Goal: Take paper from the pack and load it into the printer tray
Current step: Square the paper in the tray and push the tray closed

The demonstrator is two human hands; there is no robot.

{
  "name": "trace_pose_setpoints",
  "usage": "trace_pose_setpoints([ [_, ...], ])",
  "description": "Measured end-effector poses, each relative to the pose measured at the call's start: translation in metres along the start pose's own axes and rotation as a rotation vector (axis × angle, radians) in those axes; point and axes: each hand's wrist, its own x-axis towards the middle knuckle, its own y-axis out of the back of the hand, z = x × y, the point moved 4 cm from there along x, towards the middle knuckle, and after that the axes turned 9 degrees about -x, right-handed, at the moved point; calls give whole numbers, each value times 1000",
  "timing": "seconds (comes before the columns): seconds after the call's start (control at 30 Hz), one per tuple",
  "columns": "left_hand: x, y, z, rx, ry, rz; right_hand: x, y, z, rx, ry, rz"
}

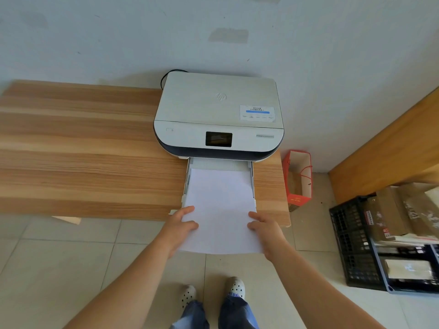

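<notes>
A white printer point(218, 110) with a dark screen sits at the right end of a wooden table point(83, 150). Its paper tray point(213, 163) is pulled out toward me. A stack of white paper point(221, 210) lies with its far end in the tray and its near end sticking out past the table edge. My left hand point(183, 224) grips the stack's left side near the front. My right hand point(263, 226) grips the right side. The paper pack is not in view.
A red paper bag point(298, 179) stands on the tiled floor right of the table. A black crate point(351, 245) holding boxes and papers sits at the far right, beside a wooden panel point(384, 148). My feet are below the tray. A white wall is behind the printer.
</notes>
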Motion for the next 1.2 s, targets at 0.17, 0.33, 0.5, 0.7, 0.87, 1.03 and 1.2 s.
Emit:
trace_pose_setpoints([
  [0.17,5,2,0,-9,33,7,5,-4,-1,-3,-2,-11],
  [0.33,18,2,4,0,37,25,13,-6,-5,8,-16,5],
  [0.5,32,0,18,18,7,41,30,-4,-18,13,3,9],
  [0.7,51,4,30,64,-1,88,47,-3,-36,-15,15,-24],
  [0.87,67,1,39,99,-27,106,57,-5,-49,-59,16,-20],
  [1.03,82,-1,47,114,-37,125,73,-5,-63,-127,21,11],
  [1.2,104,6,54,95,8,197,85,-6,-76,-151,19,33],
])
